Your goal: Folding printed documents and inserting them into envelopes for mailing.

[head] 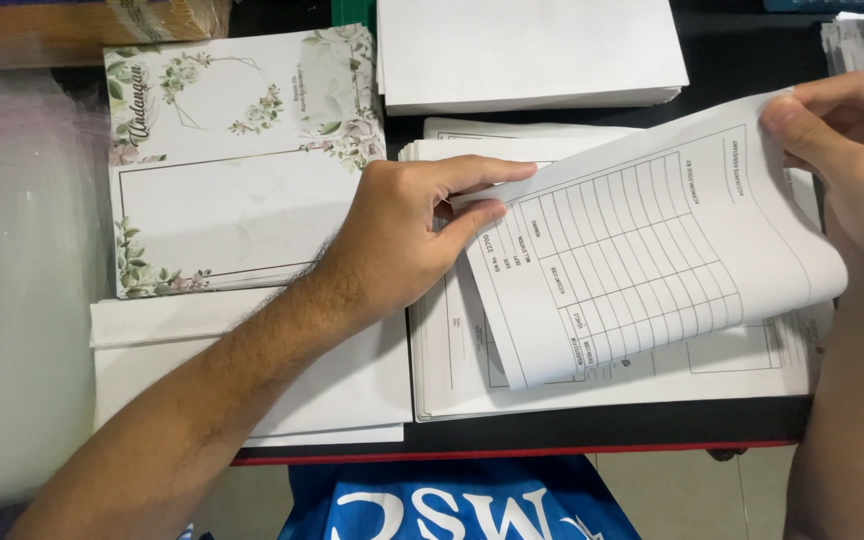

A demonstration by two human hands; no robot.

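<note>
A stack of white printed forms (612, 385) with ruled tables lies on the dark table. Its top sheet (642, 260) is lifted and curled over. My right hand (847, 150) pinches that sheet's far right corner between thumb and fingers. My left hand (407, 235) rests on the stack's left side, with its fingertips on the lifted sheet's near left edge.
A floral-bordered card stack (232, 160) lies at the left, plain white paper (282, 400) below it, another white stack (527, 50) at the top. Clear plastic wrap (12, 280) fills the far left. The table's red front edge (512, 452) runs below; blue cloth (452, 505) shows underneath.
</note>
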